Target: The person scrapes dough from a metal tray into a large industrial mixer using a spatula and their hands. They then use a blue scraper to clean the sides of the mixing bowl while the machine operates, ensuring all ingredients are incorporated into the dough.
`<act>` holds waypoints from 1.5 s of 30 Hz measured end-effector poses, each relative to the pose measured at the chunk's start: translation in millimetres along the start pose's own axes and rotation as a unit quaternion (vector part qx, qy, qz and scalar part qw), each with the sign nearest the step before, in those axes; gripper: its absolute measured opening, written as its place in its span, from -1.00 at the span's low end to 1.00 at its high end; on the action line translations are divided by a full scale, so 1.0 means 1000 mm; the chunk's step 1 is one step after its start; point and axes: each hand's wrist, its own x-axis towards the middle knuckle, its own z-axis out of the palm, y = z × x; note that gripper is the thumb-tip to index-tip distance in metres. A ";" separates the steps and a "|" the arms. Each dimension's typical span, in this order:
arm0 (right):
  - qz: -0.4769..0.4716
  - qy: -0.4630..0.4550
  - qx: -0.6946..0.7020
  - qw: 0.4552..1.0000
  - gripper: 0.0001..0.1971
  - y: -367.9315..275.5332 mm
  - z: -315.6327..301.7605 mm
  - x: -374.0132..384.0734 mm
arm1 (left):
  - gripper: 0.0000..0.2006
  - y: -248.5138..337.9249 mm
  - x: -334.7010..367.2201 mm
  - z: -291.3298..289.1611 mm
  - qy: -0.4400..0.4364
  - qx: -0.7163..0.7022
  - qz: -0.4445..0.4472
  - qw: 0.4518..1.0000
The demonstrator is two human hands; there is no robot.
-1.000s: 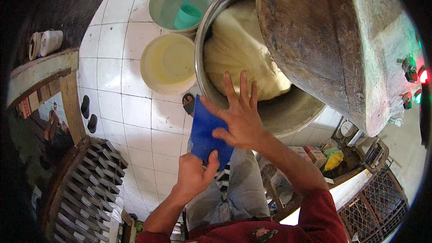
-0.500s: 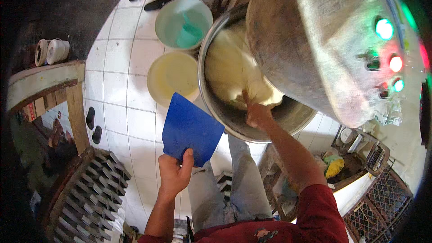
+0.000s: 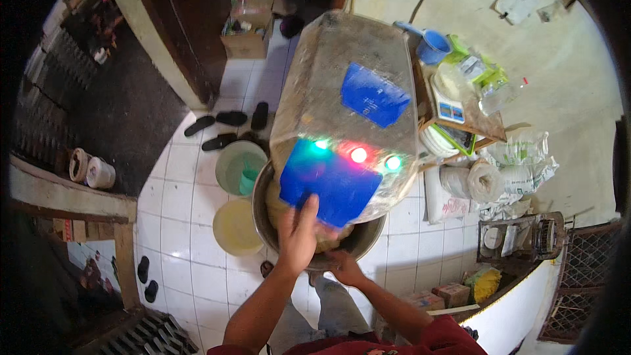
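Note:
My left hand grips a blue, flat dough scraper by its lower edge, thumb laid on its face. It is raised before the lit front of a big metal mixer; whether it touches cannot be told. A second blue scraper lies on top of the machine. Beneath is a large metal bowl holding pale dough, mostly hidden by the scraper and mixer. At the bowl's near rim is my right hand, fingers loosely stretched leftward, slightly blurred, with nothing visible in them.
Left of the bowl stand a bucket with a green scoop and a tub of yellowish liquid. Black sandals lie behind them. To the right are a wooden stand with a scale and blue dipper, and plastic sacks.
My view has tilted up, showing more of the mixer and room. The left hand has lifted the scraper up to the machine's front. My right hand has drawn back from the dough to the rim.

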 end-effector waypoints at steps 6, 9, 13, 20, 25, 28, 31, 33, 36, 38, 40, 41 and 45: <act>0.042 -0.069 0.102 0.991 -0.50 0.000 -0.019 -0.055 | -0.55 -0.021 0.067 0.058 -0.019 0.147 -0.040 0.988; 0.118 -0.083 0.067 0.987 -0.47 0.003 -0.040 -0.069 | -0.53 -0.041 0.023 0.030 -0.076 0.151 -0.111 0.979; 0.171 -0.060 0.065 0.981 -0.55 0.023 -0.031 -0.061 | -0.59 -0.071 -0.034 -0.044 -0.086 0.264 -0.169 0.946; 0.006 0.052 0.008 0.999 -0.71 -0.004 0.013 0.016 | -0.50 -0.056 -0.112 -0.202 -0.145 0.599 -0.160 0.771; 0.066 -0.042 0.076 0.994 -0.80 -0.080 0.099 0.057 | -0.60 -0.019 -0.141 -0.341 -0.014 0.482 -0.184 0.857; 0.106 -0.066 0.056 0.991 -0.81 -0.112 0.186 0.092 | -0.66 -0.040 -0.147 -0.475 0.105 0.361 -0.207 0.903; 0.122 -0.051 0.098 0.986 -0.80 -0.125 0.285 0.138 | -0.71 -0.057 -0.149 -0.611 0.248 0.250 -0.286 0.891; 0.107 -0.025 0.077 0.991 -0.73 -0.098 0.337 0.188 | -0.71 -0.041 -0.147 -0.682 0.326 0.249 -0.303 0.860; 0.136 -0.001 0.029 0.990 -0.68 -0.075 0.385 0.273 | -0.78 0.008 -0.173 -0.757 0.419 0.178 -0.302 0.837; 0.111 0.031 0.018 0.993 -0.73 -0.067 0.388 0.334 | -0.80 0.030 -0.211 -0.790 0.427 0.203 -0.351 0.808; 0.129 0.084 -0.034 0.988 -0.74 -0.056 0.379 0.380 | -0.81 0.049 -0.225 -0.795 0.428 0.242 -0.416 0.765; 0.163 0.079 -0.013 0.983 -0.73 -0.053 0.377 0.397 | -0.80 0.057 -0.240 -0.804 0.403 0.240 -0.431 0.771; 0.137 0.088 -0.091 0.983 -0.74 -0.039 0.366 0.465 | -0.80 0.060 -0.256 -0.797 0.307 0.313 -0.412 0.799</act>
